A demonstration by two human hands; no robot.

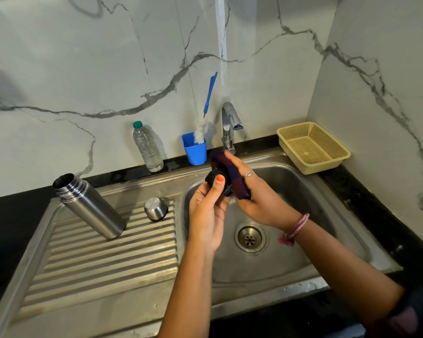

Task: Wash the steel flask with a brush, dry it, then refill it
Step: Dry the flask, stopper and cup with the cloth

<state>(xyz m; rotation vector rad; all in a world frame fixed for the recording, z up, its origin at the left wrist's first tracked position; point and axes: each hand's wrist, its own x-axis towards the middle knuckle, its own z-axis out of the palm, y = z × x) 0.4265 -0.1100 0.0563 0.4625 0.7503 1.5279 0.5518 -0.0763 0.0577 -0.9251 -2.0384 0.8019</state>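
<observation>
The steel flask (89, 206) stands open and uncapped on the ribbed drainboard (103, 254), left of the basin. Its steel cup lid (155, 208) sits upside down beside it. Over the basin, my left hand (209, 213) grips a small black stopper (216, 179), thumb on top. My right hand (252, 193) holds a dark purple cloth (230, 174) wrapped against the stopper. The bottle brush (206, 111), blue-handled with white bristles, stands in a blue cup (194, 151) at the back. A clear plastic water bottle (148, 147) with a green cap stands left of that cup.
The steel sink basin (303, 191) with its drain (249, 237) lies under my hands. The tap (228, 125) rises behind them, with no water seen running. A beige plastic basket (313, 146) sits on the black counter at the back right. Marble walls close in behind and right.
</observation>
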